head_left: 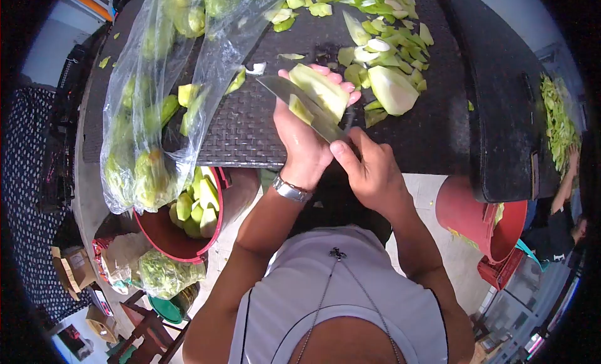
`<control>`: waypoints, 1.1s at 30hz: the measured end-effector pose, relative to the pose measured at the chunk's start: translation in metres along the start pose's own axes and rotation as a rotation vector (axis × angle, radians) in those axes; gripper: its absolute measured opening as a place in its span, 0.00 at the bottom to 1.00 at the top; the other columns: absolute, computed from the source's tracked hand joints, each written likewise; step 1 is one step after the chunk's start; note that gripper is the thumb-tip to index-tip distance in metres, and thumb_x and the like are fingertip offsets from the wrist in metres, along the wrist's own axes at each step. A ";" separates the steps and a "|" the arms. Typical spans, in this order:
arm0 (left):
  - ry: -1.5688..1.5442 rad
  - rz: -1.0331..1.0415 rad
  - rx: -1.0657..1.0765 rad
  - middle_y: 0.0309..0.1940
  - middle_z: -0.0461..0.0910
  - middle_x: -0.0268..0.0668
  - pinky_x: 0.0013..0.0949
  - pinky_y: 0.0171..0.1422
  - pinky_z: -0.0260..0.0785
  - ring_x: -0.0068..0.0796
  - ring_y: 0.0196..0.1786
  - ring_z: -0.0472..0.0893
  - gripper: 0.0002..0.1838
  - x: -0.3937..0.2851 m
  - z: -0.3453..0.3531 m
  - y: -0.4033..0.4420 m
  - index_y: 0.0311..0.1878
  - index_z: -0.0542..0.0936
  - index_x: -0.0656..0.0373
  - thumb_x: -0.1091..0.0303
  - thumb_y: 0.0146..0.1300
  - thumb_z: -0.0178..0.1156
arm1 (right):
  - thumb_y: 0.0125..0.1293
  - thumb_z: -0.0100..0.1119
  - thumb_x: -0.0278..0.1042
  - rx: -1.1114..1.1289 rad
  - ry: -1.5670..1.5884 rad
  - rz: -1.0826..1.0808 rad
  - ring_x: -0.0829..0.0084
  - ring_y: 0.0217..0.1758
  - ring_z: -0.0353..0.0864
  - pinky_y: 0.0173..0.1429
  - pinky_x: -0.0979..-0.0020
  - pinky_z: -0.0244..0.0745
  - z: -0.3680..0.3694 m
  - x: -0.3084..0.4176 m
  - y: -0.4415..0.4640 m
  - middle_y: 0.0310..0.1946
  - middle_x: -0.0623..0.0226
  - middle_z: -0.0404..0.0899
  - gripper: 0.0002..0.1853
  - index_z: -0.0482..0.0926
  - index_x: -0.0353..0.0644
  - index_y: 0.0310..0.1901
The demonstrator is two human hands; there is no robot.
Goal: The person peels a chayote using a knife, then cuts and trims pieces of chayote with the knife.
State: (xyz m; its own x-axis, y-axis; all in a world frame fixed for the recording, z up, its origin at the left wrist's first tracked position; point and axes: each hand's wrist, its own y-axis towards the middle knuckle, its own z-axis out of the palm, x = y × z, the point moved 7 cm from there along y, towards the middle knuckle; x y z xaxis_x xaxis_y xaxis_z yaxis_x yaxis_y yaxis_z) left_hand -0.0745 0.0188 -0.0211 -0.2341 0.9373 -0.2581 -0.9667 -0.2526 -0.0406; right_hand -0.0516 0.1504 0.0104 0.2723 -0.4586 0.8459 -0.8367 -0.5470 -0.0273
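My left hand [300, 135], with a watch at its wrist, holds a pale green vegetable piece [320, 92] in its palm, fingertips curled over the far side. A knife [299, 102] is gripped in my right hand [374, 170], its wide blade pointing up and left across the piece, with a cut bit [300, 109] beside the blade. Just right of my left hand lies a large peeled chunk [393, 90], next to a heap of green and white peelings [400, 48] on the dark woven table [250, 135].
A clear plastic bag [150, 113] of whole green vegetables hangs over the table's left front edge. Below it, a red bucket [219, 229] contains cut pieces. Another red bucket [457, 210] stands at the right. A co-worker's arm [566, 182] reaches toward leafy greens [557, 123] at the far right.
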 end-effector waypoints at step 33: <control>1.433 -0.081 0.102 0.52 0.86 0.46 0.39 0.59 0.80 0.37 0.54 0.86 0.33 -0.173 0.020 -0.098 0.65 0.78 0.65 0.49 0.67 0.68 | 0.81 0.55 0.49 0.031 0.157 0.255 0.83 0.21 0.72 0.27 0.73 0.67 -0.047 -0.009 0.017 0.19 0.74 0.74 0.19 0.85 0.40 0.49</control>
State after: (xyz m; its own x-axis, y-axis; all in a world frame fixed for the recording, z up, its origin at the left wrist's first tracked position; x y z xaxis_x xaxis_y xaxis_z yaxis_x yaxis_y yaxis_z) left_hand 0.0588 -0.1138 0.0464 0.0647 -0.1120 -0.9916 -0.9895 -0.1358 -0.0492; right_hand -0.0909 0.1781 0.0271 -0.0242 -0.4712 0.8817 -0.8531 -0.4501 -0.2640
